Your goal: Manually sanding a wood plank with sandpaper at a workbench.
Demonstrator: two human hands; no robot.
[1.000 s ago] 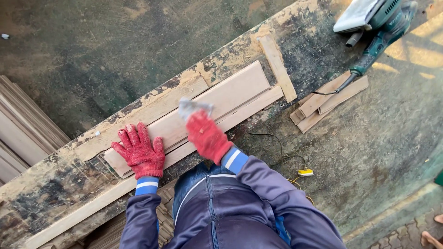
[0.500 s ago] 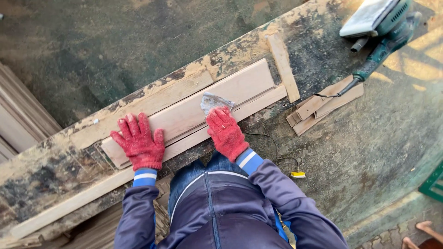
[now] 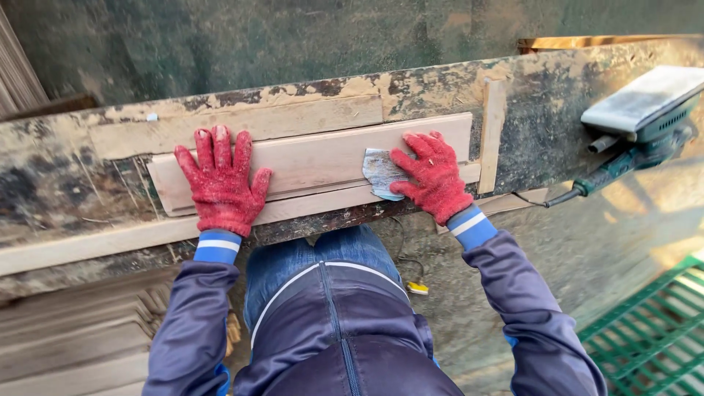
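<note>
One pale wooden board (image 3: 315, 158) lies lengthwise on the paint-stained table (image 3: 66, 176), near its front edge, resting on a longer wooden strip (image 3: 110, 238). The right hand (image 3: 433, 176), in a red knit glove, presses a grey sheet of sandpaper (image 3: 380, 172) against the board's right part, fingers closed over the sheet's edge. The left hand (image 3: 220, 180), gloved the same, lies flat and open on the board's left end, fingers spread. A second plank (image 3: 242, 125) sits just behind the board, and a narrow upright slat (image 3: 491, 132) stands against its right end. Farther right on the table rests a green electric sander (image 3: 645, 110) with its cord. Stacked boards (image 3: 81, 345) lie below the table at the left.
</note>
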